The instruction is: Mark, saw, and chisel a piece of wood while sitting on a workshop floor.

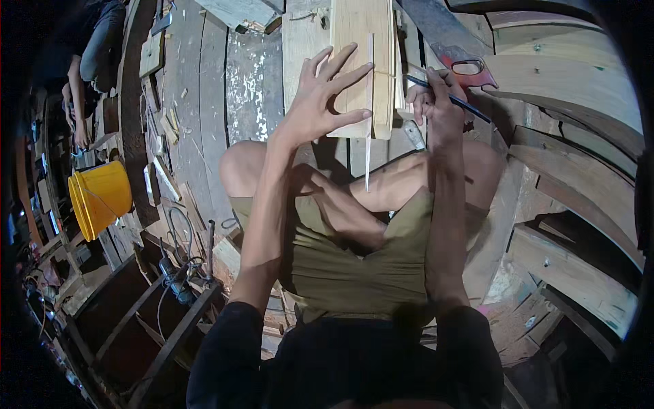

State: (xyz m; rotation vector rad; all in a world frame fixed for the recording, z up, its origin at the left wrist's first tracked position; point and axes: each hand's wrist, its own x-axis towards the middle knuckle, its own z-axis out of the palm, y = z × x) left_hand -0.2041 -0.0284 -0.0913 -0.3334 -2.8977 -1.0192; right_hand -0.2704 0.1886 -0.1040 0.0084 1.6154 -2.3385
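A pale planed wooden board (351, 95) lies lengthwise before my crossed legs, its near end close to my shins. Along it runs a narrow light-coloured straight strip (368, 150), like a thin ruler, whose near end juts past the board. My left hand (317, 99) spreads its fingers over the board; the index fingertip and thumb tip touch the strip. To the right of the board, my right hand (443, 102) is closed round a dark pencil (470, 109), slanting with one end toward the board. A handsaw with a red handle (473, 71) lies just beyond that hand.
Curved wooden planks (572, 78) are stacked along the right. At left stand a yellow bucket (100, 198) and a wooden frame with a corded tool (178, 286). Wood offcuts (163, 177) litter the plank floor. Another person's arm (78, 102) shows at far left.
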